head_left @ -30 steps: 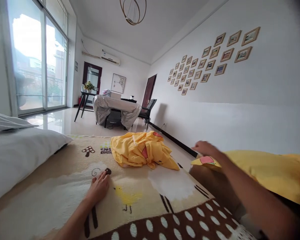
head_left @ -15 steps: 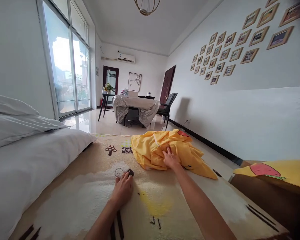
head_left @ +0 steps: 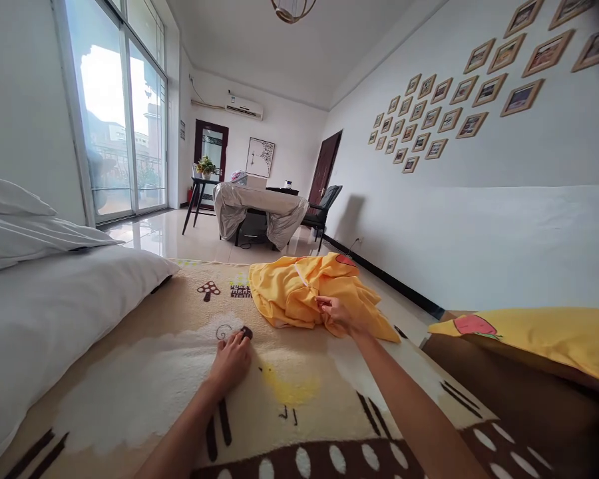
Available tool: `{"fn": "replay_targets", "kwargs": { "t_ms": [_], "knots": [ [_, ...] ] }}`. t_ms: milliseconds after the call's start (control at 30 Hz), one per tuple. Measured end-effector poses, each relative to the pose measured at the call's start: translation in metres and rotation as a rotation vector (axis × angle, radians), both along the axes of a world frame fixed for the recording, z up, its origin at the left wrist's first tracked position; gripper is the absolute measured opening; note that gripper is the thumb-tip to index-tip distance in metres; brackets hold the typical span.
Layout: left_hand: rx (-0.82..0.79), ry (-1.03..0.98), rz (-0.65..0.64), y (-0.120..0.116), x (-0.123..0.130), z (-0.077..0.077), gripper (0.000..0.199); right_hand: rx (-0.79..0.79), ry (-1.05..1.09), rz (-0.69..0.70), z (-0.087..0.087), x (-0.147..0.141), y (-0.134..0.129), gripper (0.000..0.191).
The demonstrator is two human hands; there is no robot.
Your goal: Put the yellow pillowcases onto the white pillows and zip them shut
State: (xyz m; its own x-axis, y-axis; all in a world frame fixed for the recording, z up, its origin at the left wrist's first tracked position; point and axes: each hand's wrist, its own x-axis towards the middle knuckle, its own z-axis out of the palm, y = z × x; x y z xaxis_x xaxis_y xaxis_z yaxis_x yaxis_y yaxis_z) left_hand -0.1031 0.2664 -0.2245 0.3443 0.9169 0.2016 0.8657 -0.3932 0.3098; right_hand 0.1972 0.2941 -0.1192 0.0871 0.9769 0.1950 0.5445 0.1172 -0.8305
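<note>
A crumpled yellow cloth (head_left: pixel 279 289) with a red print lies bunched near the far edge of the beige patterned blanket (head_left: pixel 144 372). My right hand (head_left: pixel 338 315) is on its near right part, index finger stretched out to the left and the other fingers curled into the folds. What those curled fingers grip is partly hidden. To the left and nearer, my left hand (head_left: pixel 233 359) rests on the blanket, fingers laid out beside a dark patch of the sheep pattern. It holds nothing that I can see.
White pillows (head_left: pixel 80 293) are stacked along the left. At the right, a yellow cushion-like piece (head_left: pixel 534 332) with a red fruit print lies over a brown surface. Beyond the blanket stand a covered table (head_left: pixel 259 199), a black chair (head_left: pixel 324 209) and a plant stand (head_left: pixel 199 193).
My right hand has turned, its fingers going from spread on the yellow cloth to more curled. The view has shifted, showing more of the blanket's near edge. My left hand stays on the blanket.
</note>
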Motion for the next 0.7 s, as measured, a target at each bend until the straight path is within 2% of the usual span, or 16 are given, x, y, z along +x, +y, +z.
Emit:
{"fn": "replay_targets", "kwargs": {
  "t_ms": [100,167,300,400,467,533,600,667,700],
  "knots": [
    [-0.008,-0.033,-0.020,-0.002,-0.001,0.001,0.037,-0.005,0.113,0.129,0.007,-0.005,-0.029,0.031],
    [-0.004,-0.072,-0.035,-0.006,0.000,0.007,0.035,0.009,0.180,0.207,0.012,-0.016,-0.052,0.039],
    [0.061,-0.221,-0.066,-0.015,0.007,0.038,0.033,-0.008,0.242,0.433,0.017,-0.056,-0.115,0.039],
    [0.089,-0.364,-0.079,-0.025,0.014,0.068,0.035,-0.096,0.172,0.777,-0.002,-0.091,-0.159,0.031],
    [0.083,-0.424,-0.094,-0.036,0.019,0.080,0.040,-0.147,0.037,0.901,-0.027,-0.109,-0.175,0.026],
    [0.063,-0.430,-0.138,-0.050,0.027,0.081,0.042,-0.120,-0.085,0.899,-0.053,-0.118,-0.180,0.021],
    [0.044,-0.353,-0.216,-0.064,0.038,0.071,0.046,-0.107,-0.178,0.907,-0.071,-0.119,-0.178,0.026],
    [0.025,-0.195,-0.296,-0.074,0.050,0.055,0.049,-0.115,-0.192,0.946,-0.078,-0.113,-0.175,0.030],
    [0.014,-0.110,-0.328,-0.076,0.056,0.046,0.044,-0.113,-0.164,0.974,-0.077,-0.108,-0.174,0.031]
  ]
}}
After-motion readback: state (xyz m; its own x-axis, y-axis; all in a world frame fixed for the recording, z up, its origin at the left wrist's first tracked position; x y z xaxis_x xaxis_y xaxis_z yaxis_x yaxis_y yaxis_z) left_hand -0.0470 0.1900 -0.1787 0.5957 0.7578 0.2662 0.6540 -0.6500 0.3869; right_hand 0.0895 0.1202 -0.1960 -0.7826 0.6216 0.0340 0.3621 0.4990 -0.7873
